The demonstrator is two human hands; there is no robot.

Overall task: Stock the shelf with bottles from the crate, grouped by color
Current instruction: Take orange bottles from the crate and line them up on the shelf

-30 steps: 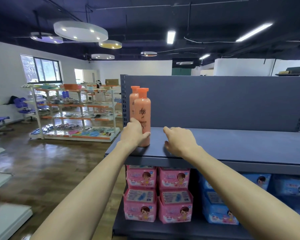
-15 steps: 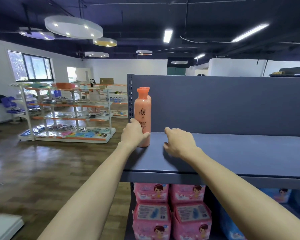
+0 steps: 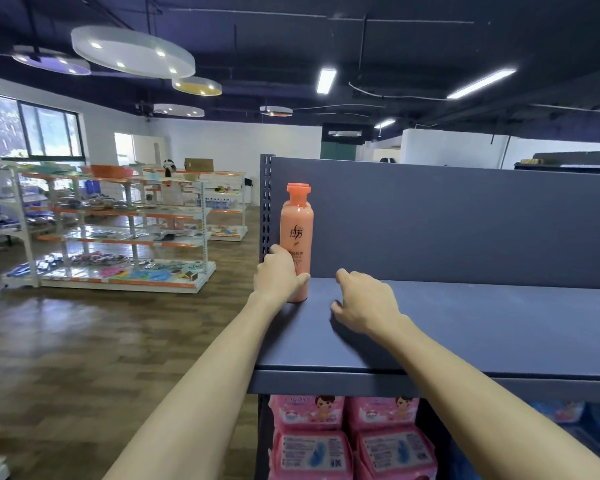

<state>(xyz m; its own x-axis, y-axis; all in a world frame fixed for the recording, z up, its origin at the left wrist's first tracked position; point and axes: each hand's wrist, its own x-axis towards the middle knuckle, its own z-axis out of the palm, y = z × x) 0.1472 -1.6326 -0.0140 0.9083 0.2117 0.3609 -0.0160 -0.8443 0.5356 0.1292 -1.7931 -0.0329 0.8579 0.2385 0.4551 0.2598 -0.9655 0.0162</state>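
An orange bottle point(image 3: 296, 237) stands upright at the far left end of the grey shelf point(image 3: 482, 327), close to the back panel point(image 3: 465, 220) and the slotted upright point(image 3: 266, 202). The left hand point(image 3: 278, 276) wraps its lower part, thumb across the front and fingers round the left side. Just to the right, apart from the bottle, the right hand point(image 3: 364, 303) rests on the shelf with fingers loosely curled, holding nothing. Below the shelf sit pink packs point(image 3: 347, 441) and, further right, blue packs point(image 3: 568, 414). Across the wooden floor point(image 3: 84, 341) stand white racks point(image 3: 118, 233) of goods.
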